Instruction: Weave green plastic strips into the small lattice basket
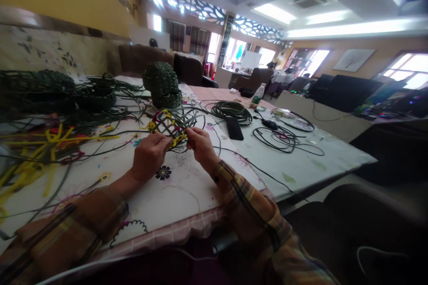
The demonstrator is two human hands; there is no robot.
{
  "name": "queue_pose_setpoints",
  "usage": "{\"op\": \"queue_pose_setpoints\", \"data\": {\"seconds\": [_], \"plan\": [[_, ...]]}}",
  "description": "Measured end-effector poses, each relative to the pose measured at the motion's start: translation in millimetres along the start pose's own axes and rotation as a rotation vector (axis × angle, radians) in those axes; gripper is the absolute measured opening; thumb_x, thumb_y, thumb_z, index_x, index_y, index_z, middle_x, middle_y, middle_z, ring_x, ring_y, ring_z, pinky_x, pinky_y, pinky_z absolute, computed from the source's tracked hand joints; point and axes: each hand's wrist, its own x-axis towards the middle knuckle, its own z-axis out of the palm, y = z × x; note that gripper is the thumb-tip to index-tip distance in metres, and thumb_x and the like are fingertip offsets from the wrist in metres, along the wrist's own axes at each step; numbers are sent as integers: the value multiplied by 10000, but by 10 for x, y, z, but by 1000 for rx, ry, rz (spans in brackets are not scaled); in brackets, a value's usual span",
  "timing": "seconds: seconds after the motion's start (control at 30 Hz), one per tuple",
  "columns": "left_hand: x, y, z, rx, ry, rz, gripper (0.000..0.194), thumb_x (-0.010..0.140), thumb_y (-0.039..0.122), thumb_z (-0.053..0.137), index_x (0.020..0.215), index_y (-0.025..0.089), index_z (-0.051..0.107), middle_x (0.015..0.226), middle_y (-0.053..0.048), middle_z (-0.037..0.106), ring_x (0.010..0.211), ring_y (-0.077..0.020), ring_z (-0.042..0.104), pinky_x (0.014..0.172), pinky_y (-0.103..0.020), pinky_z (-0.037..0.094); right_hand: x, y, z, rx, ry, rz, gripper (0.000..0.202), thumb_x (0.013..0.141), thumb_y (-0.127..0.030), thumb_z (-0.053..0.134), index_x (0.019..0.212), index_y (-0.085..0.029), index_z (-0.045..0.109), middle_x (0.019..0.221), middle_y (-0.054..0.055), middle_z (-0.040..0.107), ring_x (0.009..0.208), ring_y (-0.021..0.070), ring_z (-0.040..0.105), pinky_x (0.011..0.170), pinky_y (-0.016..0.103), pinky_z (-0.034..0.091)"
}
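Plaid sleeves (257,207) come in from the near side, and the left hand (150,156) and right hand (201,144) meet at a small openwork weave (169,125) of dark green strips with yellow and magenta pieces along its edges. Held just over the flower-printed cloth (177,196), the weave has the left fingers closed on its near edge and the right thumb and fingers pinching its right edge; the exact contact of the left fingertips is hidden by that hand. Close behind the weave stands a rounded, dark green woven form (160,81). To the weave's right are a coil of green strips (234,109), a black phone (234,128) touching or just beside it, and, farther right, a dark mouse (269,124) near loops of thin dark cord (277,142). Beyond the phone, also right of the weave, a clear bottle (258,95) with a green label stands upright. Left of the weave, yellow strips (51,140) splay outward, with more dark green weaving (95,95) behind them, partly blurred.
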Motion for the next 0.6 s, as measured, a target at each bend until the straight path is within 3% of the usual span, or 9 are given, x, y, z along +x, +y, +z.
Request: {"op": "queue_pose_setpoints", "data": {"seconds": [0.17,0.3,0.4,0.6], "plan": [[45,24,-5,-55,-129,40,273,1052,286,521,1041,199,780,962,-119,652,923,-292,581,858,-420,491,2,-79,-7,26,22,49,291,667,-363,849,700,-190,618,534,-86,487,441,44,354,396,195,291],[27,1,-43,-162,-45,8,268,1044,288,551,1179,189,760,1023,-113,638,983,-279,587,890,-407,499,4,-117,-9,42,46,53,279,674,-356,843,704,-188,622,512,-100,441,432,43,328,393,194,274],[30,20,-56,-111,-42,25,273,1044,324,571,1163,183,772,1002,-112,628,958,-283,565,874,-419,484,1,-122,-10,59,44,55,274,688,-343,833,696,-192,604,502,-107,415,426,43,313,393,195,270],[46,50,1,-192,-100,-68,298,1024,309,538,858,189,754,890,-81,519,862,-257,514,791,-403,453,-19,-73,16,-15,-27,11,285,715,-401,816,716,-184,630,573,-67,518,452,49,356,400,204,286]]}}
